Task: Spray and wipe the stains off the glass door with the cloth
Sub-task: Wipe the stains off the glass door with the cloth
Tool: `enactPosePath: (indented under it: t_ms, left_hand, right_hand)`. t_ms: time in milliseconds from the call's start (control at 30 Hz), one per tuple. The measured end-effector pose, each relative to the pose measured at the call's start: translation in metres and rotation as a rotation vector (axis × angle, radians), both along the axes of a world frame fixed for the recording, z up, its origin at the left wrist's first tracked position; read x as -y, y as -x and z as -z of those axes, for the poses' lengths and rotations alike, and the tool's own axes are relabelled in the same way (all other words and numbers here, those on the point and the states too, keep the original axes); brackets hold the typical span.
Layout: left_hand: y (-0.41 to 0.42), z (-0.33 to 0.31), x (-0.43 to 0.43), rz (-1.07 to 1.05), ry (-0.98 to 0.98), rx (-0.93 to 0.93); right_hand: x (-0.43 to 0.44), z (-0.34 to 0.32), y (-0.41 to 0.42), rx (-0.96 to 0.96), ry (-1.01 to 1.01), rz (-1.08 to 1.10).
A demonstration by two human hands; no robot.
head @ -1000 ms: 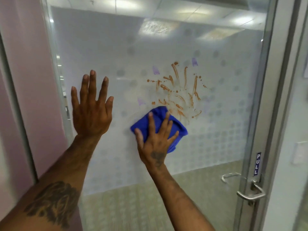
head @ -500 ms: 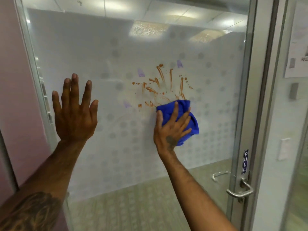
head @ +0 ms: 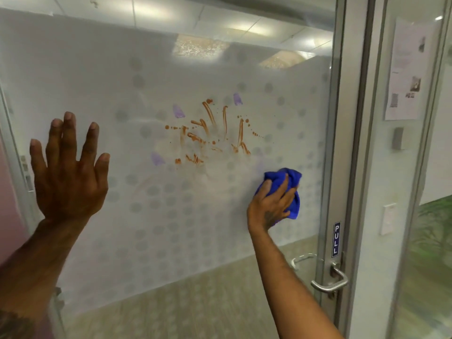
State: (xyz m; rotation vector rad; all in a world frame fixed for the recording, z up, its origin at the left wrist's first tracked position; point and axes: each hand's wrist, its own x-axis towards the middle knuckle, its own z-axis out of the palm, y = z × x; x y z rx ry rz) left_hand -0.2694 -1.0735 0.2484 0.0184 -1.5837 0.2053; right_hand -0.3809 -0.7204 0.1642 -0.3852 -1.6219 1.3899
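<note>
Orange-brown streaks and drops of stain (head: pixel 210 133) mark the middle of the frosted, dotted glass door (head: pixel 137 216), with small purple smudges around them. My right hand (head: pixel 270 206) presses a bunched blue cloth (head: pixel 285 182) against the glass, below and to the right of the stains, near the door's metal frame. My left hand (head: pixel 69 172) lies flat on the glass at the left, fingers spread, holding nothing. No spray bottle is in view.
A metal lever handle (head: pixel 330 282) and a blue PULL sticker (head: pixel 336 239) sit on the door frame at the lower right. Papers (head: pixel 407 69) hang on the wall beyond the frame. A pink wall (head: pixel 7 216) borders the left edge.
My right hand has swept the cloth from the lower left of the stains rightward to the frame side. The lower stain streaks are gone or fainter. My left hand stays flat on the glass.
</note>
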Motion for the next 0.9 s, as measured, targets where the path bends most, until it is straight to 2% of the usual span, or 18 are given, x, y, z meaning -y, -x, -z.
enactPosePath:
  t_ms: [67,133,200,333,400,467,600,667,800,900]
  left_hand:
    - [-0.002,0.001,-0.002,0.005,0.015,0.004]
    - [-0.005,0.001,-0.005,0.022,0.025,0.011]
    - [-0.007,0.002,-0.005,0.015,0.03,0.043]
    - [-0.002,0.004,0.006,-0.028,0.068,0.099]
    - [0.005,0.006,0.012,-0.037,0.067,0.128]
    - [0.01,0.005,0.016,0.0,0.012,0.11]
    - [0.009,0.001,0.015,0.018,-0.022,0.074]
    - [0.004,0.002,0.012,-0.026,0.002,0.058]
    - [-0.014,0.001,-0.01,-0.068,-0.025,0.029]
    - [-0.024,0.0,-0.021,-0.103,-0.034,0.041]
  right_hand:
    - [-0.011,-0.029,0.014,0.048,0.243,-0.01]
    - [-0.014,-0.048,0.02,0.06,0.28,-0.018]
    - [-0.008,-0.048,0.015,0.003,0.096,-0.016]
    - [-0.012,0.002,0.004,-0.234,-0.477,-0.027]
    - [-0.03,0.026,0.008,-0.22,-0.577,-0.042]
    - [-0.042,0.032,0.012,-0.149,-0.482,-0.062]
    - [-0.037,-0.02,0.023,-0.007,0.023,-0.054]
    - [-0.028,-0.054,0.022,-0.016,0.095,-0.05]
    - [0.0,-0.085,0.011,-0.202,-0.237,-0.085]
    - [0.005,-0.07,0.002,-0.293,-0.499,-0.076]
